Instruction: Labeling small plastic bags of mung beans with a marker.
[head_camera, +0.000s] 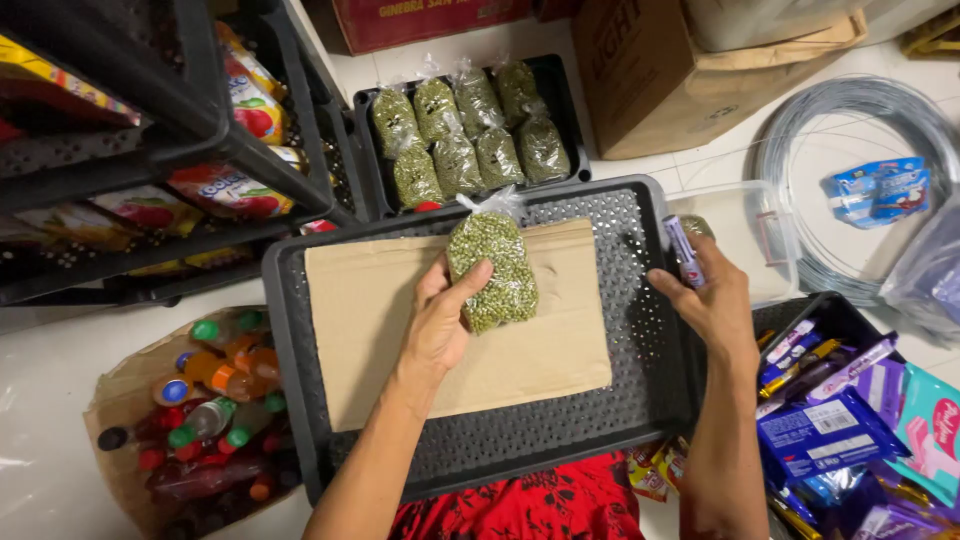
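Observation:
My left hand (438, 318) grips a clear bag of green mung beans (492, 268) and holds it over a brown cardboard sheet (380, 320) that lies in a black perforated tray (640, 380). My right hand (712, 300) rests at the tray's right edge, its fingers closed on a marker pen (685, 250) with a purple label. Beyond the tray, a second black tray (560, 100) holds several more bags of green beans (460, 135).
A black rack (150, 140) with snack packets stands at the left. An open box of small bottles (205, 420) sits at lower left, sweets and wrapped bars (850, 420) at lower right. A clear tub (745, 235), a wire coil (860, 110) and a cardboard box (680, 60) lie behind.

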